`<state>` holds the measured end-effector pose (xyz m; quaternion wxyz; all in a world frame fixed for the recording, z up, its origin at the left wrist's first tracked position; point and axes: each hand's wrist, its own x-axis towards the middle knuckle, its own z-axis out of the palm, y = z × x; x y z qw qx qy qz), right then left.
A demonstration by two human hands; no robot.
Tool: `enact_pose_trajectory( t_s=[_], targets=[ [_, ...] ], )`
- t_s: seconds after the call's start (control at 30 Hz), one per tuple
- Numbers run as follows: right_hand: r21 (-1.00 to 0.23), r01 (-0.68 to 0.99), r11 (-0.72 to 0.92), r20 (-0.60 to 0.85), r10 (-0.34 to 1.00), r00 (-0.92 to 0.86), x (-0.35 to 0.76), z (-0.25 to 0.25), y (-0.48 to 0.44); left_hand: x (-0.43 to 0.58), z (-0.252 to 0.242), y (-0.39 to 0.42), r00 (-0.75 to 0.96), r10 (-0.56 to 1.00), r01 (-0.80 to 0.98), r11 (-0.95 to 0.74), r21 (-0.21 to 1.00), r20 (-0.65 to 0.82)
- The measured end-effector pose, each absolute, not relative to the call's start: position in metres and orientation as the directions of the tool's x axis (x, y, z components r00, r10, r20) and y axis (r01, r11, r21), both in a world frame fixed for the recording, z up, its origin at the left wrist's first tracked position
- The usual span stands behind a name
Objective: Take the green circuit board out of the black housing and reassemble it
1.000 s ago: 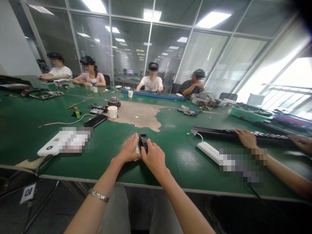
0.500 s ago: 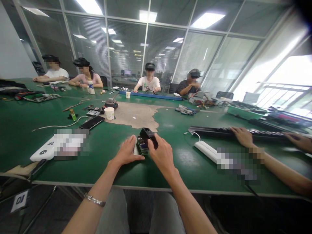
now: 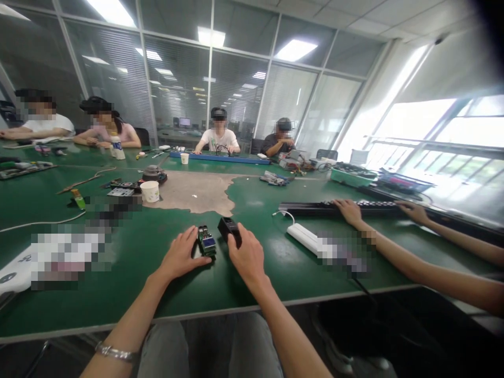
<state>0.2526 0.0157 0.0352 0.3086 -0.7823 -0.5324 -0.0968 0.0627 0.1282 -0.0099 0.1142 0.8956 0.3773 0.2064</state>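
A small green circuit board [image 3: 207, 242] with a bluish display lies on the table. My left hand [image 3: 179, 254] holds it at the left side, with the thumb along its near end and the fingers at its left edge. A few centimetres to the right, a black plastic casing [image 3: 227, 229], boxy and tilted, is gripped by my right hand [image 3: 248, 254], thumb on the near side. The casing and the board are apart. The far fingers of my right hand are partly hidden behind the casing.
A paper cup [image 3: 149, 191] stands beyond my left hand, near a brown patch [image 3: 192, 189] of tabletop. To the right lies a white power strip [image 3: 303, 237]. A neighbour's hands [image 3: 348, 212] rest on a long black bar [image 3: 299, 209]. Several people sit across the table.
The black casing has come away from the circuit board, and a gap now shows between them. My view has swung to the right.
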Motion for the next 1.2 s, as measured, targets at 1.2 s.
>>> enact_pose_trajectory(
  t_s=[1.2],
  targets=[
    [-0.338, 0.94, -0.037, 0.549, 0.804, 0.229, 0.203, 0.043, 0.029, 0.056, -0.007, 0.126, 0.606, 0.75, 0.637, -0.657, 0.403, 0.266]
  ],
)
